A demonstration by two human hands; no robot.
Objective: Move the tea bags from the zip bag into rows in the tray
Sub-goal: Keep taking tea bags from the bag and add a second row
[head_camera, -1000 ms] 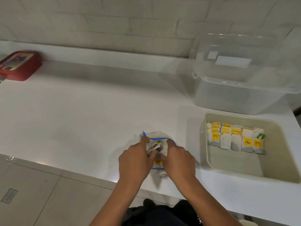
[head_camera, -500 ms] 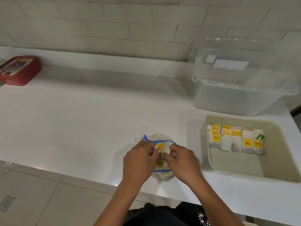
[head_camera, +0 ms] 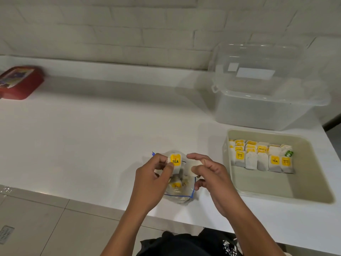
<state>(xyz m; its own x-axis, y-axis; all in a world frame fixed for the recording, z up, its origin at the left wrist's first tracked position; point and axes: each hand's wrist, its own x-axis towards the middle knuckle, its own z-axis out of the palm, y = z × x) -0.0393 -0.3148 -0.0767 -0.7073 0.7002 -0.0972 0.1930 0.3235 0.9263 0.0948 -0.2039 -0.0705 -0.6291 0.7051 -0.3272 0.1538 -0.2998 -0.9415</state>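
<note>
The clear zip bag (head_camera: 181,194) with a blue seal lies open near the counter's front edge, with tea bags still inside. Just above it my left hand (head_camera: 152,180) pinches a tea bag (head_camera: 175,161) by its yellow "TEA" tag. Beside it my right hand (head_camera: 210,174) pinches a plain white tea bag (head_camera: 190,166) between thumb and fingers. To the right stands the beige tray (head_camera: 313,183); several tea bags (head_camera: 262,160) stand in rows along its far side.
A clear plastic box (head_camera: 258,111) with its lid on stands behind the tray. A red container (head_camera: 20,82) sits at the far left of the white counter (head_camera: 92,137). The counter's front edge runs just below the zip bag, with tiled floor beneath.
Both hands have come up out of the zip bag's mouth and moved apart, each now holding a tea bag that was inside before.
</note>
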